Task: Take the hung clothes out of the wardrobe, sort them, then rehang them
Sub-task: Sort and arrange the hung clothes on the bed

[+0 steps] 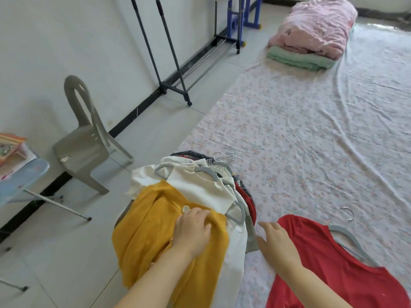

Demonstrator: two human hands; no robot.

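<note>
A heap of clothes on grey hangers (205,171) lies at the near edge of a floral sheet (311,141). On top is a mustard knit cardigan (144,230), over a white top (200,190) and darker garments. My left hand (192,230) rests on the cardigan near its white button, fingers curled into the knit. A red shirt (329,263) on a grey hanger (347,237) lies flat on the sheet to the right. My right hand (277,243) hovers open between the heap and the red shirt, fingers spread.
An empty black clothes rack (175,85) on wheels stands by the left wall. A grey plastic chair (86,141) and an ironing board (20,178) stand at left. Folded pink and green blankets (311,38) sit at the far end of the sheet.
</note>
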